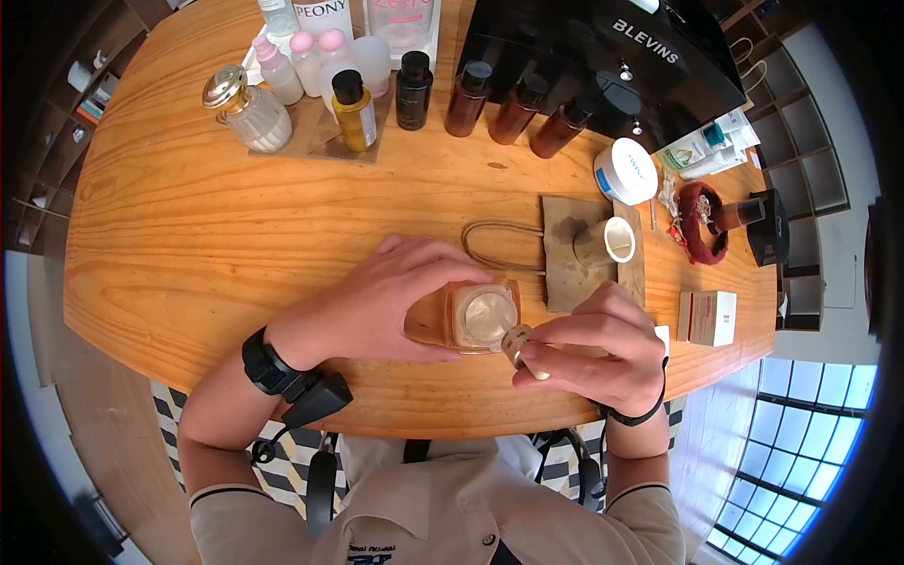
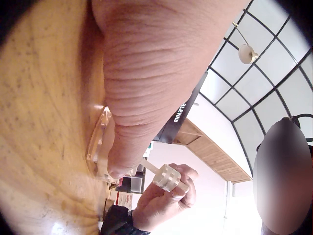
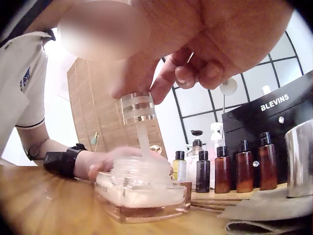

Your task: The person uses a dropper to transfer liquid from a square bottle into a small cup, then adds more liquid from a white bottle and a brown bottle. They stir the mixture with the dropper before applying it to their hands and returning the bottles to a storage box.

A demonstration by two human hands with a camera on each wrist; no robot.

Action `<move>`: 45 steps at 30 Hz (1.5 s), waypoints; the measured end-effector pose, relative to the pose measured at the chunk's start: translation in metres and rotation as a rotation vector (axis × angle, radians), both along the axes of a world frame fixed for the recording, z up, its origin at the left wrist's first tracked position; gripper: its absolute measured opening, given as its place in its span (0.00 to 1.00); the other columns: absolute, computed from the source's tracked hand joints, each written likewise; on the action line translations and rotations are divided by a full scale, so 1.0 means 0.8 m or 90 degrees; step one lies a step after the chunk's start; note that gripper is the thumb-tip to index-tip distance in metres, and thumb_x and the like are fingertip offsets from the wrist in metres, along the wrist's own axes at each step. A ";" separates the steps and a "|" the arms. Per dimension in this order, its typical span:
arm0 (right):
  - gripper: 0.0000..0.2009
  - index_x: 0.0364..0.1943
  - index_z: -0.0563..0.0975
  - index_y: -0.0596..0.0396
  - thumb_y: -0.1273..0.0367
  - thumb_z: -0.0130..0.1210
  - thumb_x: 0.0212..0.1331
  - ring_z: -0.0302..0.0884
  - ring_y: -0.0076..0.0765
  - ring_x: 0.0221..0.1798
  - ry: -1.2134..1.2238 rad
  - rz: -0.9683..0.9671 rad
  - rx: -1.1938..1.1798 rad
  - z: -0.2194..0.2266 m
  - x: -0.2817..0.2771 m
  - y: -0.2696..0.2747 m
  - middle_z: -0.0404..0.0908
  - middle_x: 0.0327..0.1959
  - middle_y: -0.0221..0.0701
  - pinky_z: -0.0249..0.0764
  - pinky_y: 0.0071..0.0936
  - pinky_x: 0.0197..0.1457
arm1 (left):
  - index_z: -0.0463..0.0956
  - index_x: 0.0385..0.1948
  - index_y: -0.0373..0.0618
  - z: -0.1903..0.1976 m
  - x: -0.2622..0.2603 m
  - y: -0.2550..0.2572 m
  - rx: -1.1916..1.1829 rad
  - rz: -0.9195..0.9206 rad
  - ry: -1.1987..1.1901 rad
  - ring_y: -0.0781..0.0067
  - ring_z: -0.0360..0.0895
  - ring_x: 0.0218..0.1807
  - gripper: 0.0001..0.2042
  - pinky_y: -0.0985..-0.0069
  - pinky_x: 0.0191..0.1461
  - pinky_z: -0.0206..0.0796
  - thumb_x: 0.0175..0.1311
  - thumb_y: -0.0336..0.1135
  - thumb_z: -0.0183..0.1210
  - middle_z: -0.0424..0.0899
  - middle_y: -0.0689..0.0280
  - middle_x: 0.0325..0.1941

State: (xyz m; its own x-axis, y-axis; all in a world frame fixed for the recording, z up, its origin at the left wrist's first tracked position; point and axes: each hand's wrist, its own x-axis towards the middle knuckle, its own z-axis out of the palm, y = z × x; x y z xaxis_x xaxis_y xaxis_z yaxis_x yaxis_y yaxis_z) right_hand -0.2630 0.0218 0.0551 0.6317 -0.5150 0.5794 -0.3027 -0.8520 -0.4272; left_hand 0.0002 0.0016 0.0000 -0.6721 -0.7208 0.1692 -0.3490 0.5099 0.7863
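Note:
A square clear glass jar (image 3: 146, 211) with a round threaded neck stands uncapped on the wooden table. Pale contents show inside it. My left hand (image 1: 367, 299) holds the jar from the left, thumb along its near side and fingers along its far side. Over the mouth, my right hand (image 1: 607, 353) pinches a dropper (image 3: 139, 108) by its silvery ringed collar. The dropper's translucent stem (image 3: 143, 139) points down at the neck, its tip overlapping the glass in the right wrist view.
A flattened brown paper bag (image 1: 565, 292) lies right of the jar, carrying a silvery cup (image 1: 590, 247). Several brown bottles (image 1: 516, 113) line the back before a black case (image 1: 565, 47). A white tub (image 1: 625, 171) and small box (image 1: 708, 317) sit at right.

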 end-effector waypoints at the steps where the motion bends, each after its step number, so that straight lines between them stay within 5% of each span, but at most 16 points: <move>1: 0.16 0.34 0.87 0.50 0.65 0.76 0.37 0.71 0.25 0.29 -0.011 -0.006 0.004 0.001 -0.001 0.001 0.84 0.35 0.22 0.65 0.23 0.30 | 0.75 0.60 0.55 0.000 0.000 0.000 0.001 0.000 0.001 0.60 0.70 0.64 0.35 0.62 0.69 0.57 0.46 0.44 0.77 0.76 0.66 0.61; 45: 0.15 0.33 0.87 0.49 0.65 0.76 0.36 0.72 0.25 0.30 -0.013 -0.027 -0.004 0.003 0.000 0.000 0.84 0.36 0.20 0.66 0.22 0.31 | 0.75 0.60 0.55 0.001 0.000 0.000 -0.003 0.004 -0.001 0.60 0.70 0.64 0.35 0.62 0.69 0.57 0.46 0.45 0.77 0.76 0.66 0.61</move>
